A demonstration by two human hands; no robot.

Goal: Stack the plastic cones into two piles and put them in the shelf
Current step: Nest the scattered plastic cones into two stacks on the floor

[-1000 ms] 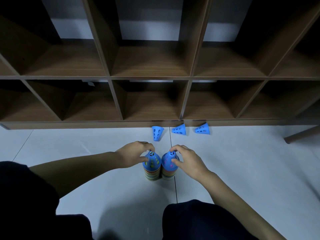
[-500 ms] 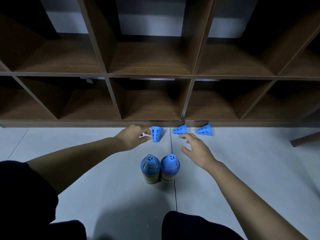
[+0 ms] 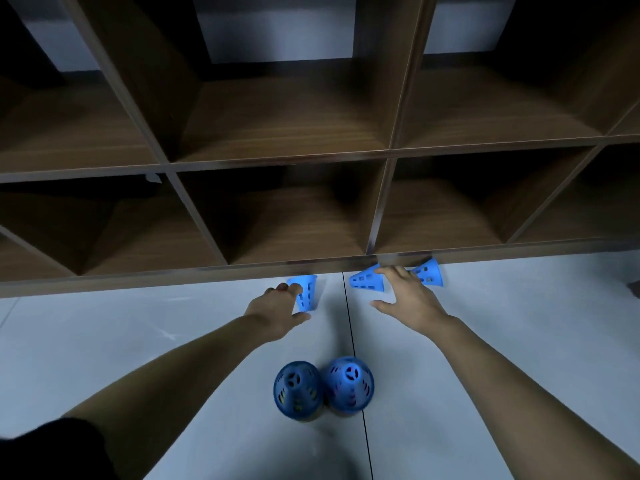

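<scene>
A person reaches toward a dark wooden shelf (image 3: 277, 157) across a pale floor (image 3: 138, 341). The left hand (image 3: 275, 306) curls fingers and thumb round the left cone (image 3: 308, 292), a blue one just before the shelf. The right hand (image 3: 407, 296) is spread flat, its fingertips at the middle cone (image 3: 363, 283), with the right cone (image 3: 430, 271) just beyond. Two cone piles, the left pile (image 3: 298, 389) and the right pile (image 3: 350, 382), stand touching between the forearms.

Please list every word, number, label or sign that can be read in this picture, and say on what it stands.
None can be read. The loose blue cones, the two cone stacks and the wooden shelf show no print. A small pale scrap under a shelf board is too blurred to tell if it bears writing.
</scene>
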